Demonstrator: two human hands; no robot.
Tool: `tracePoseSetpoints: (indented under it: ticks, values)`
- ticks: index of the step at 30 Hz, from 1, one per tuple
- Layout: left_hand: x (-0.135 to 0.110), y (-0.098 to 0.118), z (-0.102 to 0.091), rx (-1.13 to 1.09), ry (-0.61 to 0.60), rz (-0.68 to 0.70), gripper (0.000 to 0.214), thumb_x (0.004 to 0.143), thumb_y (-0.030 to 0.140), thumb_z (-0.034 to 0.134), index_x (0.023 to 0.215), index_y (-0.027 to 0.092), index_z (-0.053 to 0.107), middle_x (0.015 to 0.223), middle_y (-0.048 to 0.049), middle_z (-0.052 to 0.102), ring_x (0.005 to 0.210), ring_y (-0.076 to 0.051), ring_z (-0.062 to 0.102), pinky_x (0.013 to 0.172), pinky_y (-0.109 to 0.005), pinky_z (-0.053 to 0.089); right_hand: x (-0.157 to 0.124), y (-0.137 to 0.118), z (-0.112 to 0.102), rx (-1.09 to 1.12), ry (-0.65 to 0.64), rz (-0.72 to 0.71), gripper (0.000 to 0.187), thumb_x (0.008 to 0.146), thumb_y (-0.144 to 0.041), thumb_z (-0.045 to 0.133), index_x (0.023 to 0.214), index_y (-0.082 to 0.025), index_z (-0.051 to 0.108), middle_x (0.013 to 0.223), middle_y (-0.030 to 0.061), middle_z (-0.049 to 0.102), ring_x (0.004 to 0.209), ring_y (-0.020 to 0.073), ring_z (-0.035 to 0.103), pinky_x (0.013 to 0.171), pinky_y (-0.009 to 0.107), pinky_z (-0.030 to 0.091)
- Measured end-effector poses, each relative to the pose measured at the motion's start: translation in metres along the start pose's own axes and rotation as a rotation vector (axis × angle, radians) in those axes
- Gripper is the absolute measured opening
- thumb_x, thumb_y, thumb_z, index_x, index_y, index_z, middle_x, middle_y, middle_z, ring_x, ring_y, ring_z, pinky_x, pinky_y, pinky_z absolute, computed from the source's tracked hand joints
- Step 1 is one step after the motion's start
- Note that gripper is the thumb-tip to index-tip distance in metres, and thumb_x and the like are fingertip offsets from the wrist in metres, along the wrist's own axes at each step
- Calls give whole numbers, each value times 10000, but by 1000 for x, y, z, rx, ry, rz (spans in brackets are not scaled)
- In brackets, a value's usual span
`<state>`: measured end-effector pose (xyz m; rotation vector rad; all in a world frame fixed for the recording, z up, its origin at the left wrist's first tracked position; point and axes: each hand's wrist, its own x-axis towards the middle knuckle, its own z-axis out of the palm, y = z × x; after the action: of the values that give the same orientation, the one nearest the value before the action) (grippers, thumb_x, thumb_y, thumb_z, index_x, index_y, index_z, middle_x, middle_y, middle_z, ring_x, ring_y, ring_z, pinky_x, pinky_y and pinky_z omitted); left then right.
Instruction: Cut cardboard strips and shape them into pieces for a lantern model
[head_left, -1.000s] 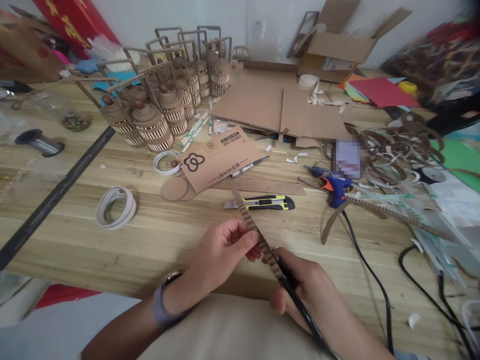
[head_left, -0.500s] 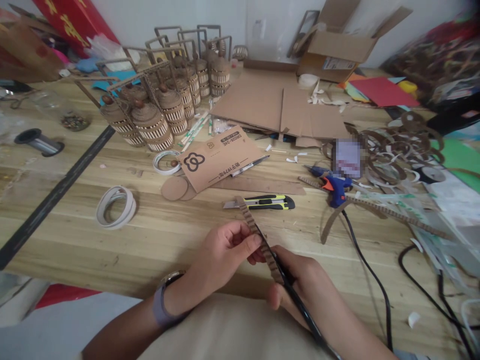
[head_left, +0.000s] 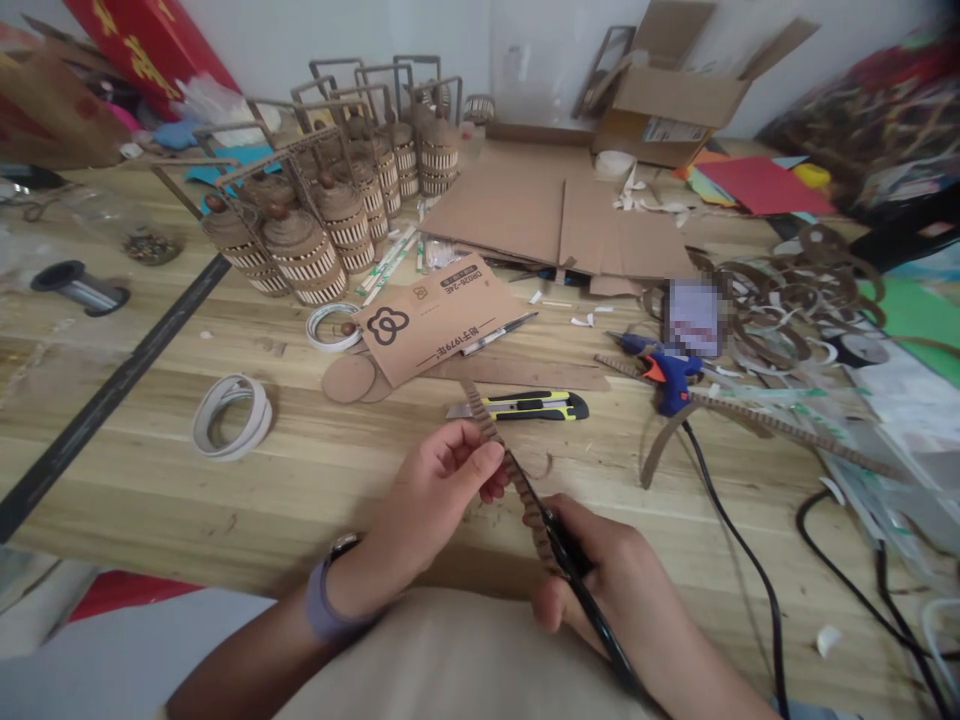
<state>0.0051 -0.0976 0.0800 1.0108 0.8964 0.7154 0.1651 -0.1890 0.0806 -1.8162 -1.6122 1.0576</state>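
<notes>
A wooden worktop fills most of the view. Flat cardboard sheets lie towards its far edge, with an open cardboard box behind them, nearer the far right corner. Lantern-like cardboard models with tall square handles stand in a cluster near the far edge, left of the sheets. A long black bar slants across the left part of the worktop.

At the near edge, the left hand pinches a narrow corrugated strip between thumb and fingers. The right hand has its grip closed around a black scissors-like tool, which lies along the strip's lower end. The strip slants above the near edge, between the hands, its upper end in front of a utility knife.

A printed cardboard piece lies mid-worktop, beyond the hands. A blue glue gun rests towards the right edge. The yellow-and-black utility knife lies between that and the left hand. Smaller still are a cardboard disc, a pen beside the printed piece, and a brown bead.
</notes>
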Motion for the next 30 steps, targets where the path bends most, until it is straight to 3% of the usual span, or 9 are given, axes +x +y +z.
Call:
tracePoseSetpoints:
  ticks: [3,9,14,21,30]
  values:
    - [-2,-3,2,20,12,5,315,822,444,676,708,173,563,617,24,577,591,-111,541,597,-239,455,2,-3,-2,-16,8,-27,386,727,-566,687,813,-199,604,534,-64,492,485,105,418,435,206,291]
    - [-5,-2,3,44,20,5,328,808,461,686,707,173,565,618,18,587,594,-116,556,598,-239,464,4,-7,-4,-16,-15,-24,410,740,-583,663,660,-208,517,499,-57,477,467,100,421,423,202,278]
    - [-6,0,3,47,17,2,321,821,450,669,697,176,556,615,20,583,592,-113,554,592,-232,465,2,-4,-1,16,-33,-2,407,787,-576,625,646,-214,503,506,-44,526,467,105,446,443,209,319]
    - [-8,0,3,100,-25,2,321,840,465,645,718,179,564,634,13,586,606,-122,552,601,-245,465,1,-6,-4,-58,-70,-2,287,753,-486,660,786,-210,587,552,-37,576,512,136,510,456,217,354]
    - [-9,-2,4,56,-43,5,308,838,448,655,734,172,568,641,15,578,606,-116,536,596,-239,453,4,-8,1,-19,-28,-2,336,761,-509,627,633,-232,484,508,-37,543,463,127,519,436,214,346]
